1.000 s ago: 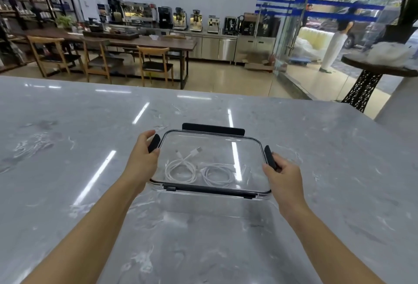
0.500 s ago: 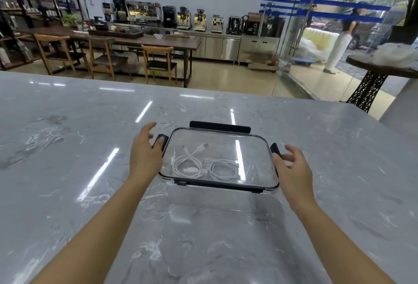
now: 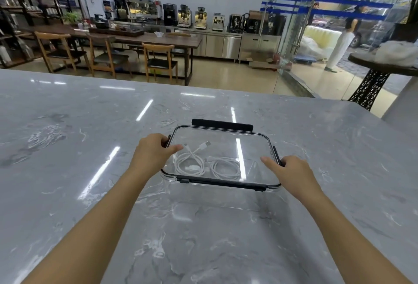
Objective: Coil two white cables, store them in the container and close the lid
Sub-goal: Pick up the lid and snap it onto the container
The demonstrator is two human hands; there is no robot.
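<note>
A wide grey marble counter (image 3: pixel 95 170) with pale veining filled the lower part of the view, its polished top reflecting strips of ceiling light. Beyond it lay a showroom: a long dark wooden table (image 3: pixel 140 37) with wooden chairs (image 3: pixel 159 60), a steel cabinet run carrying a row of coffee machines (image 3: pixel 199 18), and shelving on the far left. On the right, a glass wall with blue stripes (image 3: pixel 339 1) looked out to a street, where a person (image 3: pixel 341 42) in pale trousers stood.

A clear rectangular container (image 3: pixel 222 193) sat on the counter, a little ahead of the viewer and near the middle of the frame. Its transparent lid (image 3: pixel 226 139) was in place on top. The lid's black far latch (image 3: pixel 221 125) stood raised, while the black near latch (image 3: pixel 220 182) lay flat along the front edge. Inside, seen through the lid, two white cables lay coiled side by side: the left cable (image 3: pixel 191 164), with a plug end pointing toward the far right, and the right cable (image 3: pixel 225 168), a neater loop.

Two bare forearms reached in from the bottom corners. The left hand (image 3: pixel 152 153) was closed over the left side latch, thumb resting on the lid. The right hand (image 3: pixel 288 174) gripped the right side latch (image 3: pixel 276 156) in the same way, thumb on the lid's surface.
</note>
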